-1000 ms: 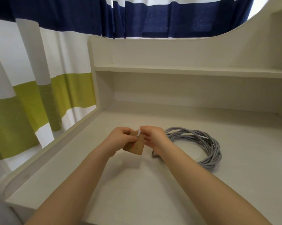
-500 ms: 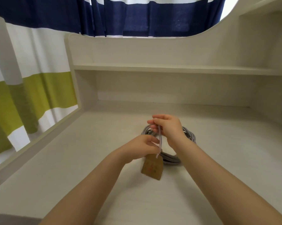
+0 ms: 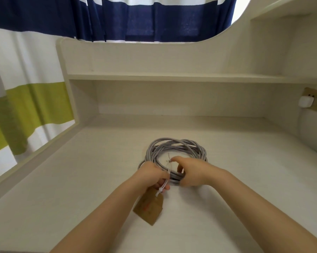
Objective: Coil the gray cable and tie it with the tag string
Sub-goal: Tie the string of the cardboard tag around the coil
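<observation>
The gray cable (image 3: 174,147) lies coiled in a flat ring on the white desk (image 3: 81,179). My left hand (image 3: 152,175) sits at the coil's near left edge and pinches the white tag string (image 3: 164,185) close to its small bead. A brown cardboard tag (image 3: 149,208) hangs from that string and lies on the desk in front of the coil. My right hand (image 3: 190,172) curls over the near strands of the coil and holds the string's far end up inside the ring. The string runs across the bundled strands between both hands.
A shelf (image 3: 172,77) spans the back of the desk alcove. A striped curtain (image 3: 26,106) hangs to the left. A white plug (image 3: 306,102) sits in a socket strip on the right wall, above a rounded gray object (image 3: 314,136).
Both hands moved forward from in front of the coil onto its near edge. The string, earlier held up between the hands, now crosses the cable strands, and the tag dropped onto the desk.
</observation>
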The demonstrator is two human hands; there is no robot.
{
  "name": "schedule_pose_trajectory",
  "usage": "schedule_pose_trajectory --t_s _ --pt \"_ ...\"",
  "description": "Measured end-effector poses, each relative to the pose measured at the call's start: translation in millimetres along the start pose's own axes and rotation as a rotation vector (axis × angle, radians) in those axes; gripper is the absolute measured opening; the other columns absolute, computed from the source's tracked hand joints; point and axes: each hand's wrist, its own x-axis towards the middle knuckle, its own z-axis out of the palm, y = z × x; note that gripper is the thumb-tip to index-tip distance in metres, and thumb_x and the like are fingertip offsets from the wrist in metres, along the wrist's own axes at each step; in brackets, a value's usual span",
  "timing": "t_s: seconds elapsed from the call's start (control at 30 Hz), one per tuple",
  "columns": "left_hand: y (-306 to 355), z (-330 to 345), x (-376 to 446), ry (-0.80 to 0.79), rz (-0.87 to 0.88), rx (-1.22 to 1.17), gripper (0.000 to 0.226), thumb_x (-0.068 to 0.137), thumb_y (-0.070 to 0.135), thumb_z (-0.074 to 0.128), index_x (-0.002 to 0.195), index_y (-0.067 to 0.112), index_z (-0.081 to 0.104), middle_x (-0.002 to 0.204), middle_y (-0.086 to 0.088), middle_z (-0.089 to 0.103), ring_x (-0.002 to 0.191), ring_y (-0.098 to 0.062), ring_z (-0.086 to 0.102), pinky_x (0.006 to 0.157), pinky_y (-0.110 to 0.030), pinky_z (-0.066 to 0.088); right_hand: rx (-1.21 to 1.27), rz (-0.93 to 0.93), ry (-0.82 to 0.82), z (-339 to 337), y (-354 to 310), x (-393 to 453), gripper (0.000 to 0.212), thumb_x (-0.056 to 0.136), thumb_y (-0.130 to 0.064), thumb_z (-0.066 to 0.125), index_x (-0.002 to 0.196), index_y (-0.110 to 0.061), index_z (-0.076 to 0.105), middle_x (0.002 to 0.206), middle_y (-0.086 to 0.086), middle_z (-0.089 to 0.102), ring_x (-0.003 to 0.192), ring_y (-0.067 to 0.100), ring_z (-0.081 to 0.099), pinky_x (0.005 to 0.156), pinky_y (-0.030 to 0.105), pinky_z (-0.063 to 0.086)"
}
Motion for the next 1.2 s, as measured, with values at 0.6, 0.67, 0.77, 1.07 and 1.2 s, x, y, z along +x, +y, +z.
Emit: schedule_pose_trajectory --t_s 0.6,0.67,0.77,1.07,1.2 --pt "-24.0 1.6 3.2 0.085 0.227 -0.113 0.021 0.078 0.01 0.063 0.059 0.017 0.067 0.044 0.007 0.061 0.039 -0.004 0.051 0.044 -0.014 0.042 -0.213 -0.107 0.096 19.1 -8.6 14.8 0.076 0.077 -0.023 0.057 0.142 -0.016 0.019 0.116 0.013 0.062 0.107 0.036 0.056 0.076 0.032 0.041" --pt "-28.3 0.0 5.1 0.108 0.241 -0.113 0.018 0.076 0.011 0.066 0.06 0.018 0.069 0.047 0.007 0.06 0.042 -0.004 0.05 0.046 -0.014 0.042 -0.142 -0.119 0.107 15.6 -8.6 14.8 0.074 0.076 -0.027 0.059 0.141 -0.019 0.024 0.122 0.011 0.061 0.111 0.033 0.055 0.08 0.031 0.042" --pt "-34.6 -2.9 7.3 0.125 0.236 -0.134 0.013 0.074 0.011 0.07 0.062 0.017 0.07 0.05 0.004 0.06 0.045 -0.006 0.051 0.048 -0.015 0.043 0.036 -0.118 0.093 0.3 -10.8 15.7 0.072 0.071 -0.022 0.062 0.137 -0.023 0.032 0.126 0.005 0.058 0.112 0.027 0.055 0.084 0.029 0.043" --pt "-27.9 -3.9 17.1 0.213 0.373 -0.27 0.048 0.075 0.016 0.07 0.118 0.028 0.053 0.115 0.01 0.06 0.099 -0.011 0.06 0.072 -0.022 0.047 0.331 -0.063 -0.032 -31.1 -15.9 15.5 0.049 0.066 -0.012 0.061 0.112 -0.024 0.052 0.093 0.0 0.062 0.078 0.017 0.06 0.06 0.028 0.05" --pt "-29.0 -4.0 21.7 0.149 0.438 -0.325 0.044 0.077 0.008 0.067 0.113 0.03 0.054 0.104 0.018 0.063 0.074 0.006 0.065 0.057 -0.01 0.048 0.42 -0.027 -0.044 -31.8 -13.1 15.2 0.051 0.067 -0.008 0.06 0.113 -0.028 0.052 0.079 -0.006 0.056 0.063 0.011 0.054 0.043 0.015 0.042"
